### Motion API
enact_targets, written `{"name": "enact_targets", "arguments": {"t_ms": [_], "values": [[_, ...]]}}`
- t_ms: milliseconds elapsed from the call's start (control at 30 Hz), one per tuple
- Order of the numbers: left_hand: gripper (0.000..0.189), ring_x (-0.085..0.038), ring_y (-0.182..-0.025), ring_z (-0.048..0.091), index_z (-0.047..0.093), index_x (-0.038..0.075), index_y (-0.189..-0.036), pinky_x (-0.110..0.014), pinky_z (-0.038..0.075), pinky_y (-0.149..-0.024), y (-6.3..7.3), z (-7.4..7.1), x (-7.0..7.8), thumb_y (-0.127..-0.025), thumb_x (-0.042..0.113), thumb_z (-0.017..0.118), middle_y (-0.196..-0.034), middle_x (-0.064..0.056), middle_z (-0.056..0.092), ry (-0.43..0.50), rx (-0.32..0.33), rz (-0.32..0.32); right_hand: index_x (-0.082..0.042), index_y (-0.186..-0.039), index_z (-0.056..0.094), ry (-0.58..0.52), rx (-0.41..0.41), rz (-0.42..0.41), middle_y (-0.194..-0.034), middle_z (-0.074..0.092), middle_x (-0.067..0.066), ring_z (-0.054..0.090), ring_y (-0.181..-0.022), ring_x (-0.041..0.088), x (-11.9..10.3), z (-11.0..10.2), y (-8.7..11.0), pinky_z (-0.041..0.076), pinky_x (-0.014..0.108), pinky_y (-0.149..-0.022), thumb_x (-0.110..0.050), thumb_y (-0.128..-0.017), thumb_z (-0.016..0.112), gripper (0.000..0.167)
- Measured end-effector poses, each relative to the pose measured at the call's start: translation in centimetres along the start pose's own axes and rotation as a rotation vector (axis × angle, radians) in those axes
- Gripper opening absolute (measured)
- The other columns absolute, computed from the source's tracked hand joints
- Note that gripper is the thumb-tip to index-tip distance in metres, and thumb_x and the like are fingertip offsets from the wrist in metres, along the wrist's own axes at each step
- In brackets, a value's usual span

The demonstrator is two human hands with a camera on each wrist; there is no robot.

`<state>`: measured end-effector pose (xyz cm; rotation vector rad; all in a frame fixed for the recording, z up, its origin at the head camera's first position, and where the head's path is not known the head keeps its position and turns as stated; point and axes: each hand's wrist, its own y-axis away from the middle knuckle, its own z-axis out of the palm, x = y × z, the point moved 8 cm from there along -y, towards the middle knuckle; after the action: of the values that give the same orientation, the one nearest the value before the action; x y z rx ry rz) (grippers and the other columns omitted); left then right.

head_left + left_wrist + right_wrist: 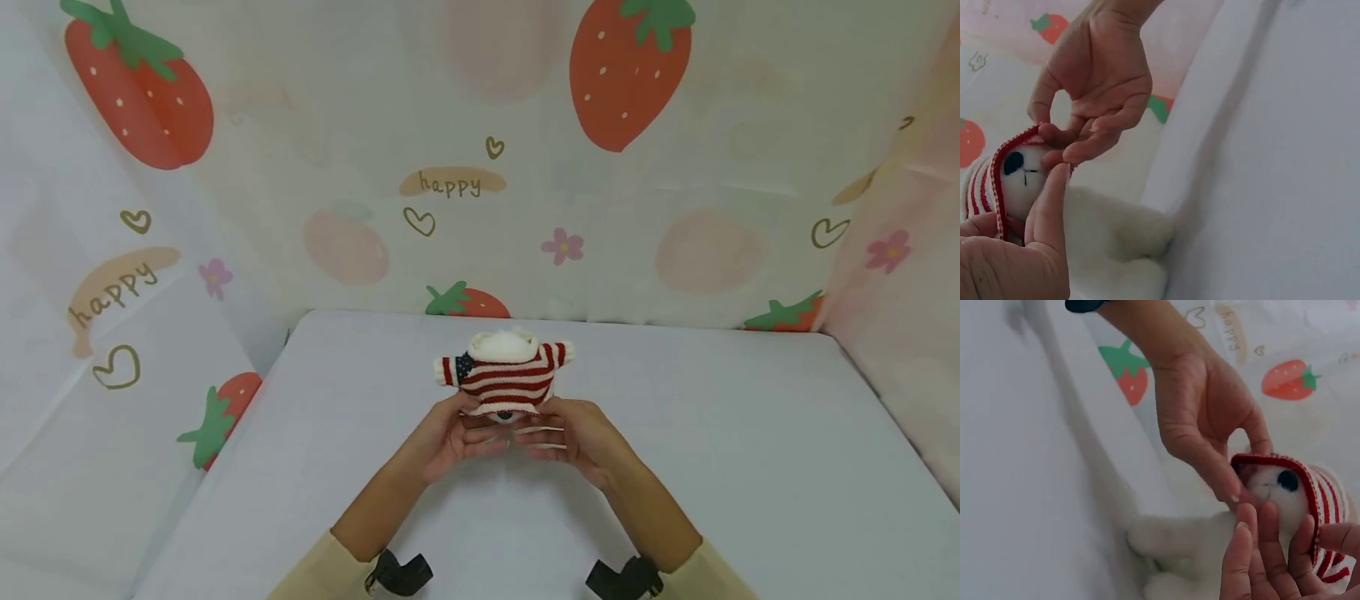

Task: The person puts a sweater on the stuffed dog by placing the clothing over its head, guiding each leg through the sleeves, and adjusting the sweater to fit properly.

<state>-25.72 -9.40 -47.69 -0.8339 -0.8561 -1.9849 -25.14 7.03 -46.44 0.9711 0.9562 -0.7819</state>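
Observation:
A knitted sweater [513,379] with red and white stripes and a dark blue starred patch sits over the head of a white plush toy [1107,234]. The toy's face, with a dark nose, shows inside the red-edged hem in both wrist views, and its body rests on the white table. My left hand [450,442] pinches the hem on one side between thumb and fingers. On the other side my right hand [588,433] pinches the same hem. The fingers of both hands nearly meet below the face. Most of the toy's head is hidden under the knit.
The white tabletop [750,450] spreads to both sides of the hands. Behind it hangs a pale curtain [525,192] printed with strawberries, hearts and flowers, which also covers the left and right sides. Black wrist mounts [401,575] sit at both sleeves.

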Motion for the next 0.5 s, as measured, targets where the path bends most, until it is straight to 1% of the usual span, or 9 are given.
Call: {"name": "enact_targets", "arguments": {"t_ms": [67, 133, 233, 300, 400, 500], "values": [[0.049, -0.028, -0.105, 0.071, 0.035, -0.001, -0.145, -0.043, 0.056, -0.091, -0.1, 0.1, -0.3, -0.099, 0.012, 0.043, -0.12, -0.015, 0.069, 0.062, 0.012, 0.013, 0.007, -0.124, 0.062, 0.054, 0.003, -0.004, -0.106, 0.075, 0.014, 0.074, -0.096, 0.026, 0.1, -0.1, 0.2, 0.059, 0.039, -0.083, -0.02, -0.1, 0.056, 0.037], [0.047, -0.026, -0.105, 0.072, 0.036, -0.001, -0.145, -0.041, 0.056, -0.09, -0.1, 0.2, -0.5, -0.1, 0.01, 0.041, -0.119, -0.014, 0.07, 0.121, 0.01, 0.028, 0.006, -0.12, 0.066, 0.122, 0.003, -0.006, -0.103, 0.076, 0.013, 0.074, -0.094, 0.025, 0.3, -0.2, 0.3, 0.059, 0.038, -0.081, -0.02, -0.098, 0.058, 0.035], [0.045, -0.025, -0.105, 0.072, 0.036, -0.001, -0.145, -0.04, 0.056, -0.091, -0.1, 0.6, -0.8, -0.101, 0.008, 0.036, -0.119, -0.013, 0.071, 0.207, -0.01, 0.035, 0.004, -0.11, 0.071, 0.216, -0.004, -0.011, -0.097, 0.076, 0.012, 0.074, -0.09, 0.025, 0.6, -0.4, 0.3, 0.058, 0.038, -0.077, -0.021, -0.096, 0.061, 0.031], [0.045, -0.025, -0.106, 0.072, 0.035, -0.002, -0.146, -0.04, 0.055, -0.093, -0.2, 0.8, -1.2, -0.102, 0.008, 0.034, -0.119, -0.014, 0.071, 0.241, -0.033, 0.027, 0.004, -0.105, 0.073, 0.266, -0.003, -0.025, -0.094, 0.076, 0.014, 0.074, -0.088, 0.028, 0.7, -0.7, 0.2, 0.059, 0.04, -0.076, -0.022, -0.095, 0.062, 0.029], [0.047, -0.027, -0.108, 0.071, 0.034, 0.0, -0.148, -0.043, 0.053, -0.097, -0.2, 0.9, -1.5, -0.102, 0.01, 0.033, -0.122, -0.016, 0.069, 0.238, -0.063, 0.006, 0.004, -0.101, 0.073, 0.317, 0.002, -0.049, -0.093, 0.076, 0.016, 0.074, -0.087, 0.03, 0.6, -1.1, 0.1, 0.059, 0.041, -0.076, -0.023, -0.096, 0.063, 0.03], [0.05, -0.032, -0.113, 0.068, 0.032, 0.002, -0.149, -0.047, 0.049, -0.102, -0.1, 0.6, -1.6, -0.102, 0.016, 0.036, -0.127, -0.018, 0.064, 0.196, -0.085, -0.016, 0.004, -0.105, 0.072, 0.336, 0.009, -0.064, -0.097, 0.076, 0.016, 0.073, -0.089, 0.029, 0.4, -1.6, 0.0, 0.059, 0.041, -0.077, -0.024, -0.098, 0.061, 0.031]]}}
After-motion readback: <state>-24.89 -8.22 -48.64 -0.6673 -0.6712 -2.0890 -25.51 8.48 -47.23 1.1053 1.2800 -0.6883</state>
